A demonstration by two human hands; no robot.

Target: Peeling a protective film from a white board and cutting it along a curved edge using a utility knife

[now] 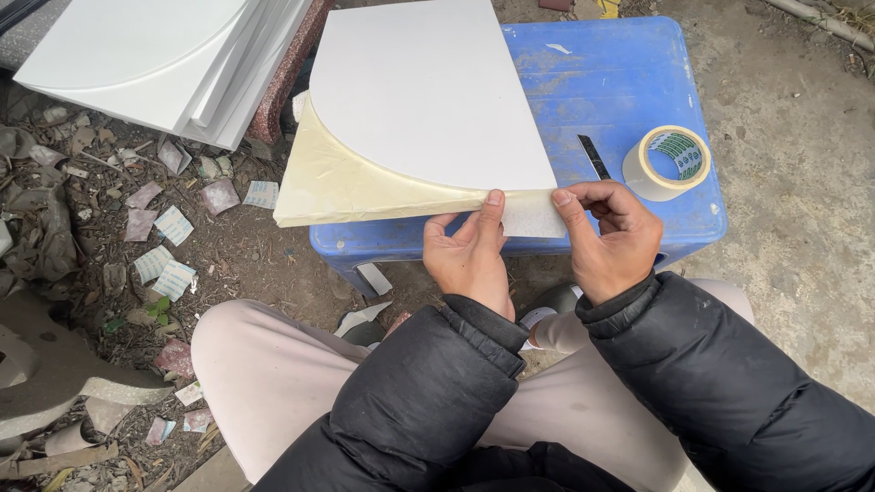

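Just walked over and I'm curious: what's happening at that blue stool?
A seated person in a black jacket works on a white board lying on a blue plastic stool. The left hand and right hand pinch the board's near edge, where yellowish tape covers a curved band. A tape roll sits on the stool; similar white panels are stacked nearby.

The person wore a black puffer jacket, its quilted sleeves ending in ribbed black cuffs at both wrists. The left hand point(471, 257) and right hand point(609, 239) were bare, without gloves or rings. Pale beige trousers covered the legs.
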